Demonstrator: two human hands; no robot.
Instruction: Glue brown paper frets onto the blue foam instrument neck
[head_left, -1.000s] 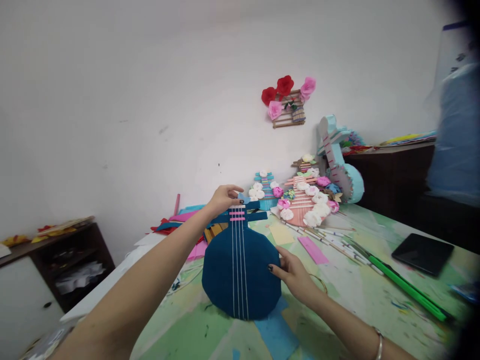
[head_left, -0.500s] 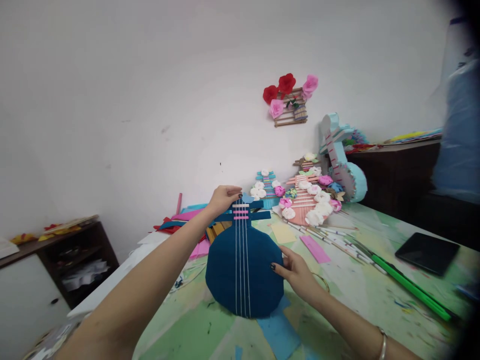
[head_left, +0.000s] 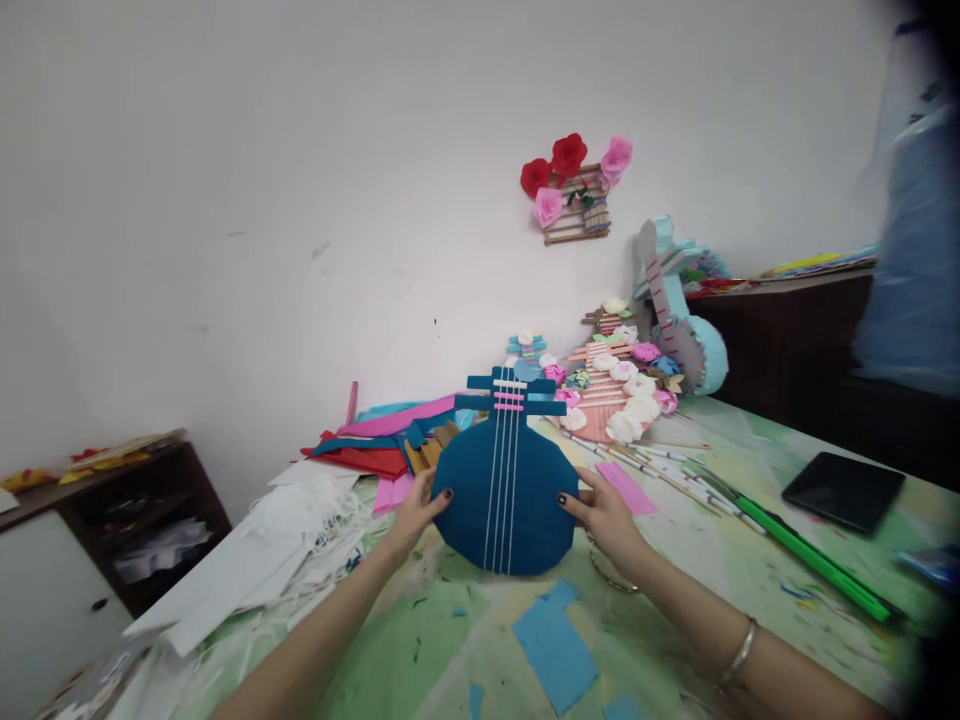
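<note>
A dark blue paper instrument (head_left: 465,490) with a round body, a short neck with crossbars, four white strings and pink and white strips stands upright, facing me. My left hand (head_left: 417,510) grips the left edge of its body, thumb on the front. On the right edge, my right hand (head_left: 604,508) grips it the same way; the other fingers of both hands are partly behind it. A small light blue piece (head_left: 526,370) shows at the top of the neck. Light blue paper scraps (head_left: 556,650) lie on the table in front of it.
Behind are flower-covered instruments (head_left: 600,412) and a tall light blue one (head_left: 675,300). To the right lie thin sticks (head_left: 675,480), a green cutter (head_left: 814,555) and a black tablet (head_left: 844,492). Coloured paper (head_left: 360,455) and white sheets (head_left: 247,560) are at the left.
My left hand has left the top of the neck and now holds the body's left edge. The instrument has shifted up and slightly right, uncovering more of the light blue scraps.
</note>
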